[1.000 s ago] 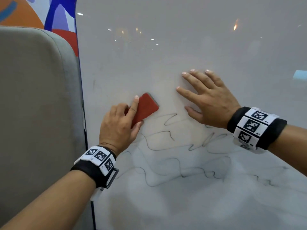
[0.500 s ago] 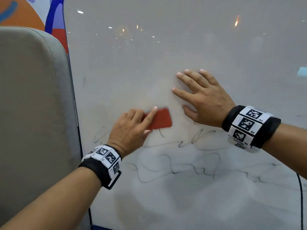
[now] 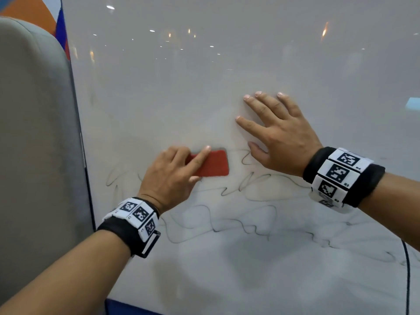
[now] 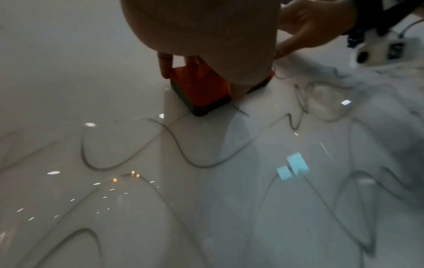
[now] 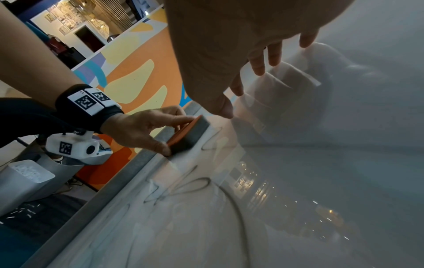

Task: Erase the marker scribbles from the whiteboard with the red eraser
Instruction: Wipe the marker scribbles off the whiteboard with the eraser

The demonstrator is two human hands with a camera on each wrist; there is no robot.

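My left hand (image 3: 172, 176) grips the red eraser (image 3: 214, 163) and holds it flat against the whiteboard (image 3: 204, 76), forefinger along its top and thumb under it. In the left wrist view the red eraser (image 4: 201, 88) shows its dark felt edge on the board. From the right wrist view the eraser (image 5: 188, 134) sits between the left thumb and fingers. My right hand (image 3: 279, 133) lies flat on the whiteboard with fingers spread, just right of the eraser. Thin black marker scribbles (image 3: 227, 223) wind across the board below and beside both hands.
A grey padded panel (image 3: 38, 144) stands along the whiteboard's left edge. A colourful orange and blue wall (image 5: 142, 59) lies beyond it. A black cable (image 3: 408, 280) hangs down at the lower right of the board.
My left hand has swept the eraser down and to the right, and turned it level; scribble lines under its path are gone. The right hand has stayed flat in place.
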